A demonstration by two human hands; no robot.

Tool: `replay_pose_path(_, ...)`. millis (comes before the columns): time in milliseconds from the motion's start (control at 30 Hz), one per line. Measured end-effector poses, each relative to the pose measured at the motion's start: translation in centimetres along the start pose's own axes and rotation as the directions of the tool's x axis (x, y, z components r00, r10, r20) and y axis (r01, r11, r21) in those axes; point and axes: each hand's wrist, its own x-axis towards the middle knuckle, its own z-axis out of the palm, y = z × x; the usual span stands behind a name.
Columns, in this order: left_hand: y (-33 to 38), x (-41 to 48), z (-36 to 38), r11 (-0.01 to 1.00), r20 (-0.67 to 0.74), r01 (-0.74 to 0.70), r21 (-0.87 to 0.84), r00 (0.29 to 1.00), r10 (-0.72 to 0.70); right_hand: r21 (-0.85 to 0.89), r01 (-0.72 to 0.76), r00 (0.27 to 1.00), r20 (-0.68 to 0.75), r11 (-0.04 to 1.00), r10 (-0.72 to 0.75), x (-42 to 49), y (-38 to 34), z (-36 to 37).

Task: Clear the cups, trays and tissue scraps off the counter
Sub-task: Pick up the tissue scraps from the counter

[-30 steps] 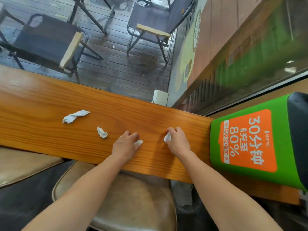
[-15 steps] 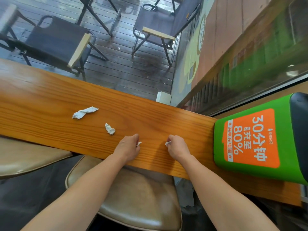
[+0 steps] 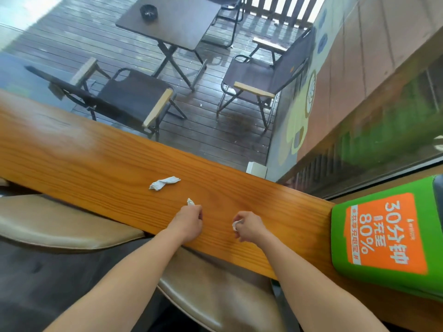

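Note:
On the long wooden counter, my left hand rests with its fingers curled. Its fingertips pinch a small white tissue scrap, which pokes out above the knuckles. Whether another scrap is inside that fist is hidden. My right hand is closed on a crumpled tissue scrap that shows between thumb and fingers, just above the wood. A longer twisted tissue scrap lies loose on the counter, up and to the left of my left hand. No cups or trays are in view.
A green box with an orange label stands on the counter's right end. Two tan padded stools sit under the near edge. Beyond the far edge is a window onto a deck with folding chairs and a table.
My left hand has closed on its first scrap and slid left to the small scrap. My right hand has closed on its scrap and turned inward. The view has tilted upward.

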Motion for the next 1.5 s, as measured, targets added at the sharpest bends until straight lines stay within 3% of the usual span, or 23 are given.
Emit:
replay_pose_path(600,-6.6,0.4,-5.9,0.984,0.044,0.12,-0.129,0.992,-0.115,-0.032,0.035,0.982,0.185,0.999,-0.028,1.4,-9.7,5.3)
replay_pose_path(767,-8.9,2.2,-6.6,0.998,-0.013,0.056,-0.001,0.998,-0.056,-0.045,0.028,0.995,0.101,0.999,-0.023,2.8,-11.0,7.2)
replay_pose_path(933,-10.2,4.2,-7.1,0.984,-0.111,0.018,0.176,0.994,0.002,-0.2,0.075,0.995,-0.048,0.977,-0.086,4.2,-11.5,8.1)
replay_pose_path(1233,-10.2,8.2,-7.8,0.965,-0.287,-0.067,0.252,0.948,0.14,-0.293,0.022,0.984,-0.163,0.956,-0.072,6.4,-11.4,10.1)
replay_pose_path(1500,-11.8,10.7,-5.9,0.94,-0.163,-0.029,0.34,0.983,0.089,-0.355,0.001,0.955,-0.276,0.935,-0.106,6.2,-11.1,12.2)
